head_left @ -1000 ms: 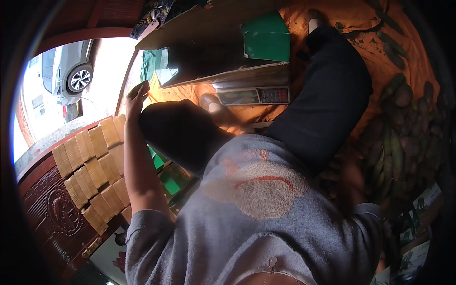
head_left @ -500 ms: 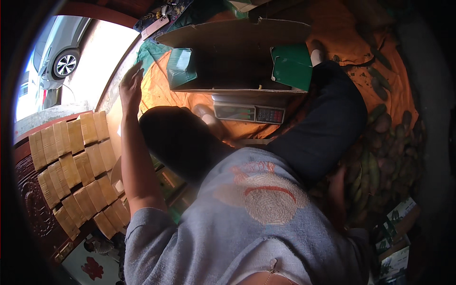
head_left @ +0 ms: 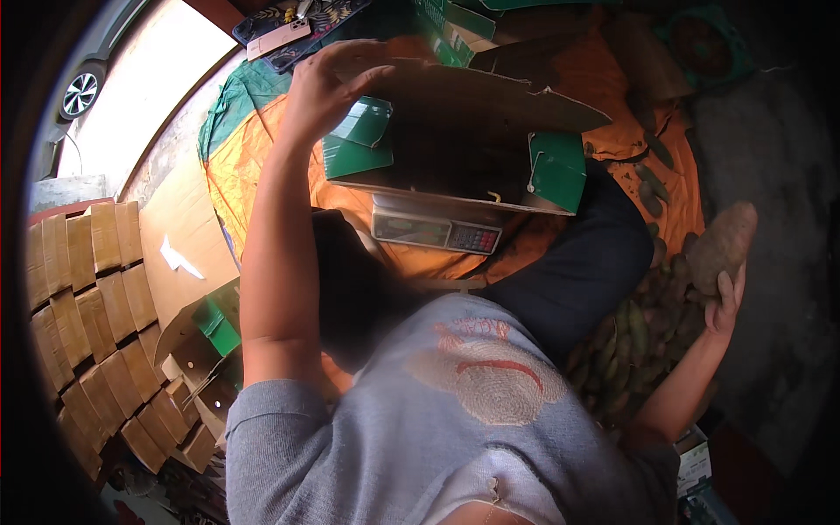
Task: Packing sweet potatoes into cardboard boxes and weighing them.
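Observation:
My right hand [head_left: 726,302] is raised at the far right, its fingers closed around the lower end of a large brown tuber [head_left: 722,245]. My left hand [head_left: 337,83] is up by the far left corner of an open carton [head_left: 507,96], thumb and fingers apart, nothing held. Whether it touches the carton's edge I cannot tell. Green flaps [head_left: 558,171] fold out at the carton's sides, and its inside is dark. The carton rests on a digital scale [head_left: 437,232], whose display and keypad show at the near side, between my legs.
Greenish and brown tubers [head_left: 630,350] are heaped at my right, beside an orange sheet [head_left: 652,157]. Stacked tan cardboard blocks [head_left: 96,306] stand at the left, near a cardboard sheet [head_left: 179,227]. A pink phone [head_left: 278,39] lies on patterned cloth at the back left.
My right hand has come up from the heap with the large tuber. My left hand has moved right to the carton's far left corner. The view has turned somewhat.

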Demonstrator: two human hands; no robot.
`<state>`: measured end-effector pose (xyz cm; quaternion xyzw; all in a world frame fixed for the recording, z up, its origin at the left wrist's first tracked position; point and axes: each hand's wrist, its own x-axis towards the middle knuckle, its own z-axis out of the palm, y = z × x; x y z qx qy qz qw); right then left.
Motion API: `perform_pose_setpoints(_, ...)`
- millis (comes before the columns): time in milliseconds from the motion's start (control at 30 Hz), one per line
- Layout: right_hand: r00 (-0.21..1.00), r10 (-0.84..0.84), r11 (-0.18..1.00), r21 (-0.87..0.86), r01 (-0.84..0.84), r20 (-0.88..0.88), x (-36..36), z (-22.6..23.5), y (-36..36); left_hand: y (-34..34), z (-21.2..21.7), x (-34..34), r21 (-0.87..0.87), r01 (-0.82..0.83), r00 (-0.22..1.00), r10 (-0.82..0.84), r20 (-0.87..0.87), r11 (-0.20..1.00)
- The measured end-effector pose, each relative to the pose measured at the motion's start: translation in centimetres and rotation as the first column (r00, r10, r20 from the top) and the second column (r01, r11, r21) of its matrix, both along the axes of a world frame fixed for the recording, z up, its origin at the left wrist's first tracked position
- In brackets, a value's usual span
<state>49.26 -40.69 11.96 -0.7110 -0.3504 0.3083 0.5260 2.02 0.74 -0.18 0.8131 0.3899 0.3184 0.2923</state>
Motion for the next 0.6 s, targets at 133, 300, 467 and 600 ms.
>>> perform_pose_setpoints(133,0.838,0.503,0.857,-0.251,-0.451,0.211,-10.7,0.7,14.4,0.5,-0.7,0.0,0.205,0.033,0.999,-0.025,-0.042,0.978)
perform_pose_setpoints(300,0.351,0.896,0.442,-0.597,-0.670,0.270,-20.7,-7.3,27.1,0.7,-1.5,-0.9,0.192,-0.004,1.000,0.008,-0.017,0.981)
perform_pose_setpoints(467,0.163,0.984,0.126,-0.907,-0.402,0.064,-24.0,-15.8,31.4,1.2,-2.2,-1.0,0.242,0.024,1.000,-0.027,0.007,0.970)
perform_pose_setpoints(600,0.100,0.992,0.095,-0.981,-0.172,0.079,-23.1,-18.7,30.5,1.2,-1.9,-1.0,0.253,0.045,0.998,-0.052,0.022,0.966)
